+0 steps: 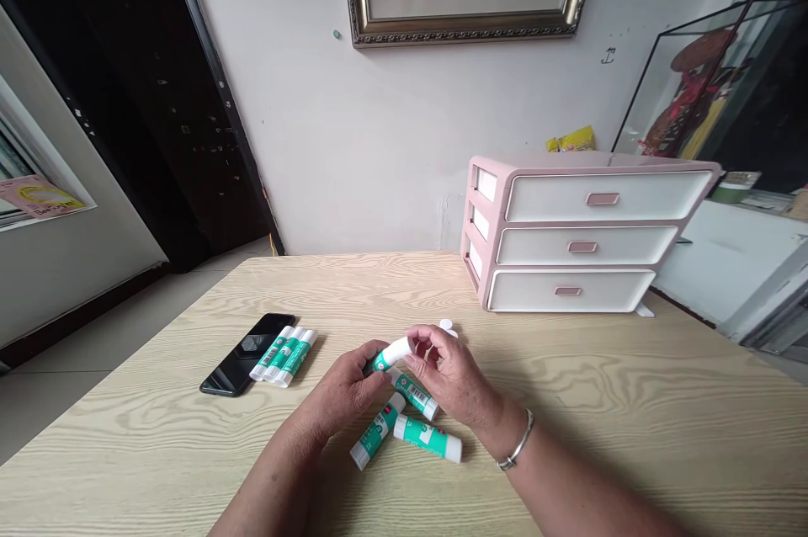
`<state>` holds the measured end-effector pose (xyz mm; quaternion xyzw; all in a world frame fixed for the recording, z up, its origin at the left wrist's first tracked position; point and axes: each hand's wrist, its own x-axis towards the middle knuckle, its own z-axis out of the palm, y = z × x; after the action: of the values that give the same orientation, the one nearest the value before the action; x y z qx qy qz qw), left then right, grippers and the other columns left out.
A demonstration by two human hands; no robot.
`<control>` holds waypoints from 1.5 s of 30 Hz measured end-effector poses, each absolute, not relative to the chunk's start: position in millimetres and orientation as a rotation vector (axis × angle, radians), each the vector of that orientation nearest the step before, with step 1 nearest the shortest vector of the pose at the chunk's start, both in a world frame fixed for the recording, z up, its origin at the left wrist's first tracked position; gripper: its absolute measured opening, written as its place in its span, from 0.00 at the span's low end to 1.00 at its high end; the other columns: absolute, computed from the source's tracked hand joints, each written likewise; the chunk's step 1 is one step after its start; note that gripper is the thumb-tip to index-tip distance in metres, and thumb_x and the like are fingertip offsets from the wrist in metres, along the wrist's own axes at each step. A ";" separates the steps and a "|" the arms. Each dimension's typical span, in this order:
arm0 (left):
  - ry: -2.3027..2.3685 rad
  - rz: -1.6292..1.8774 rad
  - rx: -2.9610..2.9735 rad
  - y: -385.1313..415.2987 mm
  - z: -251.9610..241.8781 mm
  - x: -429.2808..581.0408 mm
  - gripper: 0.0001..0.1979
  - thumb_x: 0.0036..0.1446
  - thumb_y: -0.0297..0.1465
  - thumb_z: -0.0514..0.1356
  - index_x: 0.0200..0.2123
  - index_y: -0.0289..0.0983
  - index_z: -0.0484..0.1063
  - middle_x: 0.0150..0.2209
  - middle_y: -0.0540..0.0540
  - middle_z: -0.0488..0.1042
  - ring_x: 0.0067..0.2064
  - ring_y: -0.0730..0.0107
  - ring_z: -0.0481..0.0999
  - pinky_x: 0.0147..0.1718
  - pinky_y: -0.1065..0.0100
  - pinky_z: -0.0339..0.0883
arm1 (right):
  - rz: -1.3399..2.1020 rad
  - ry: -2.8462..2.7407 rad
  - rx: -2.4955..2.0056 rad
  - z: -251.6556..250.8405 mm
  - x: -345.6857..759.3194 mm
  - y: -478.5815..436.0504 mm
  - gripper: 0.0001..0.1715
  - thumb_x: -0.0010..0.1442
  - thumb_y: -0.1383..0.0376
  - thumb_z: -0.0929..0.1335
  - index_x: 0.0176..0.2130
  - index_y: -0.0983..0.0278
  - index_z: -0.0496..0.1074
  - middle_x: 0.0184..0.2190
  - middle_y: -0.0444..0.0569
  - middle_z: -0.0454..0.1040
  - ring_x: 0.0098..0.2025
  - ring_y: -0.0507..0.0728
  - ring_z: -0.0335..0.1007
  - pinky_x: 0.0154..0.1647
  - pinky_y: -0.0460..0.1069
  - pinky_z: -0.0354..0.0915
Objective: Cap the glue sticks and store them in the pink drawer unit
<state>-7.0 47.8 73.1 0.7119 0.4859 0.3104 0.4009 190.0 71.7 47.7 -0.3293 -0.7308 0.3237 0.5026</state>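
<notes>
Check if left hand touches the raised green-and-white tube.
Touching. Head view shows the left hand gripping the green-and-white tube, thumb and fingers around its green part.

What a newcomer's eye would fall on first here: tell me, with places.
Probably the two hands at centre: the left hand holds a green-and-white tube, its white end at the right hand's fingertips. Next, likely, the pink-and-white drawer unit at the table's far right, then the ornate framed picture high on the wall.

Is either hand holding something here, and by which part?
A green-and-white tube: the left hand grips its green labelled part, and the right hand has thumb and fingers on its white end.
</notes>
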 end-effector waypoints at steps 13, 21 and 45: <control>1.230 0.815 1.757 42.0 76.9 1.8 0.11 0.55 0.35 0.57 0.40 0.37 0.74 0.36 0.47 0.76 0.36 0.65 0.71 0.34 0.71 0.63 | 0.810 -1.805 -0.821 53.3 182.8 63.5 0.13 0.61 0.65 0.70 0.47 0.60 0.74 0.40 0.46 0.77 0.37 0.52 0.72 0.38 0.47 0.68; 1.287 0.899 1.730 46.5 76.4 -3.4 0.23 0.57 0.52 0.54 0.26 0.38 0.66 0.24 0.52 0.64 0.27 0.70 0.62 0.27 0.70 0.56 | 0.811 -1.785 -0.776 47.1 189.5 65.0 0.22 0.65 0.61 0.67 0.57 0.59 0.67 0.39 0.48 0.76 0.37 0.53 0.72 0.39 0.49 0.70; 1.283 1.416 1.201 62.8 60.1 -19.6 0.22 0.58 0.43 0.46 0.14 0.43 0.54 0.12 0.52 0.53 0.15 0.74 0.52 0.16 0.67 0.49 | 0.745 -1.722 -0.888 41.2 204.3 80.5 0.16 0.68 0.56 0.62 0.45 0.62 0.74 0.26 0.44 0.72 0.30 0.53 0.71 0.33 0.47 0.68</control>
<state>-19.6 62.8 60.1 0.4810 0.5138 0.5670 0.4280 204.3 80.5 41.2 -0.3686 -0.7145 0.3090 0.5080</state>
